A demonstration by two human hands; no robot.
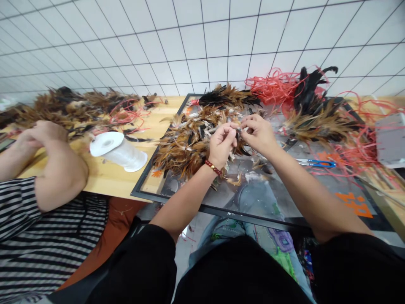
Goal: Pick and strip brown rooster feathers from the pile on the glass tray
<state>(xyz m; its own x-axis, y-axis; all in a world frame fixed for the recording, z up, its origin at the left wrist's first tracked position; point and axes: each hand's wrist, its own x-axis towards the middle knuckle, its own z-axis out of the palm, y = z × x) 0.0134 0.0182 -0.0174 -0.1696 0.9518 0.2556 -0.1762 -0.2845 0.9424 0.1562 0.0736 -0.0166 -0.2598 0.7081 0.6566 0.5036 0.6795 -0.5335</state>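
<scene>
My left hand (222, 141), with a red bead bracelet (213, 167) at the wrist, is closed in a pinch. Close beside it, my right hand (260, 131) has its thumb and fingertips pressed together. Between the fingertips of both shows what looks like a small dark feather (238, 135), partly hidden by the fingers. Under and around the hands spreads a pile of brown feathers (180, 150) with pale fluffy bases. Loose bits of feather and white down (253, 176) lie on the dark-framed glass panel (202, 207) below my wrists.
Red plastic string (272, 88) lies tangled at the back. Feather bundles (319, 124) and blue thread snips (319, 163) are on the right. A white ribbon spool (120, 151) stands left. Farther left, a person in a striped top (57, 236) rests folded arms on the table.
</scene>
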